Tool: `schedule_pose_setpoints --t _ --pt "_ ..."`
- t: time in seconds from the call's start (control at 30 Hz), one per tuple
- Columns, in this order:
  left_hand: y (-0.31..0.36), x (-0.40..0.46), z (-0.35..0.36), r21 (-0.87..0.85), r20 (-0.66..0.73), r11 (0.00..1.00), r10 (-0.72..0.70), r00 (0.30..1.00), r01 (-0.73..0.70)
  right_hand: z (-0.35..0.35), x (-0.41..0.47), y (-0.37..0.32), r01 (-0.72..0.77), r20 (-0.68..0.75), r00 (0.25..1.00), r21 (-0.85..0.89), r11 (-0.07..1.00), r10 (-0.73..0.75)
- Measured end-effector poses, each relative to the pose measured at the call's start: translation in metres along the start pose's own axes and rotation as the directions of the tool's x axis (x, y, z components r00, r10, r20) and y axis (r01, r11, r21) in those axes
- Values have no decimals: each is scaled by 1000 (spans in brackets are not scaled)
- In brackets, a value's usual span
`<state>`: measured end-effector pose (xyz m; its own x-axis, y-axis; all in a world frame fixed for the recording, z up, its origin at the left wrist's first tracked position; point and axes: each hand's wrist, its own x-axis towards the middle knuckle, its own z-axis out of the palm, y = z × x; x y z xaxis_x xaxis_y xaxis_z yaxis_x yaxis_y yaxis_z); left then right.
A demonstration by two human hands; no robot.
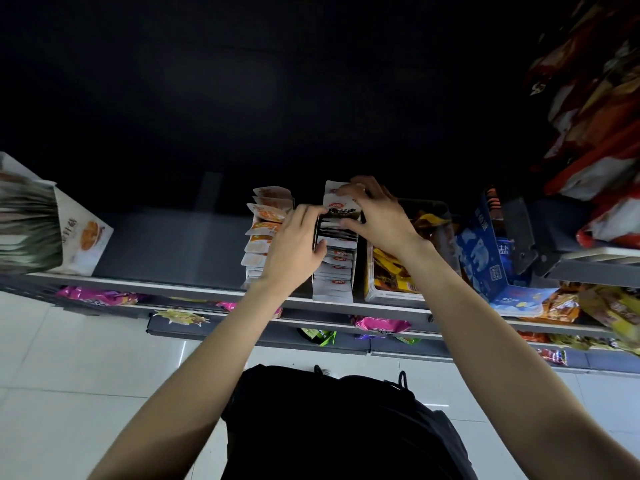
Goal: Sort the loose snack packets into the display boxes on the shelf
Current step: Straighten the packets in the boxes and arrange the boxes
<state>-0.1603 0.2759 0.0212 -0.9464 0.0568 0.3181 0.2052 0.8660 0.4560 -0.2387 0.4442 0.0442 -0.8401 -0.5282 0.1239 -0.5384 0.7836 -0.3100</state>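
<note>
A row of white-and-black snack packets (337, 268) stands upright in a narrow display box (333, 295) at the shelf's front edge. My right hand (375, 216) pinches the rearmost white-and-black packet (341, 206) by its top and right side. My left hand (294, 245) grips the left wall of that box, fingers curled against the packets. Just left of it stands a second row of white-and-orange packets (265, 230), partly hidden by my left hand.
The grey shelf (166, 247) has bare room to the left, up to a white bag-shaped box (81, 233). Right of the packets sit a yellow-and-brown snack tray (391, 275) and a blue box (485, 251). Red bags (595, 133) hang at the upper right. Lower shelves hold more snacks.
</note>
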Motion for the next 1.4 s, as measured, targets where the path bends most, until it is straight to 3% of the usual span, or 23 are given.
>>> schedule_pose_setpoints --t 0.1,0.17,0.33,0.53,0.67,0.87,1.07,1.23,1.4 --pt "-4 19 4 169 150 984 26 988 -52 0 -2 1 22 -11 1000 -4 1000 -22" --pt "-5 26 8 234 169 966 72 983 -111 2 -4 1 38 -16 999 -28 999 -39" --pt "-11 36 9 232 77 947 210 975 -222 8 -7 -2 54 -2 999 -104 993 -54" --pt "-18 30 15 256 -72 942 244 967 -218 18 -3 -4 19 -99 994 -196 980 -39" --pt "-28 18 13 317 -34 883 376 926 -347 15 0 -1 42 -76 996 -161 986 -55" --pt "-31 20 8 349 133 840 394 909 -415 14 0 0 40 -73 996 -163 986 -52" --pt "-29 17 13 390 101 800 454 885 -455 16 -8 0 116 -105 984 -236 965 -144" --pt "-35 9 16 346 39 833 447 894 -432 17 -13 1 134 -88 980 -370 919 -179" --pt "-36 11 8 297 30 874 395 918 -385 17 -8 -2 122 -52 987 -370 921 -152"
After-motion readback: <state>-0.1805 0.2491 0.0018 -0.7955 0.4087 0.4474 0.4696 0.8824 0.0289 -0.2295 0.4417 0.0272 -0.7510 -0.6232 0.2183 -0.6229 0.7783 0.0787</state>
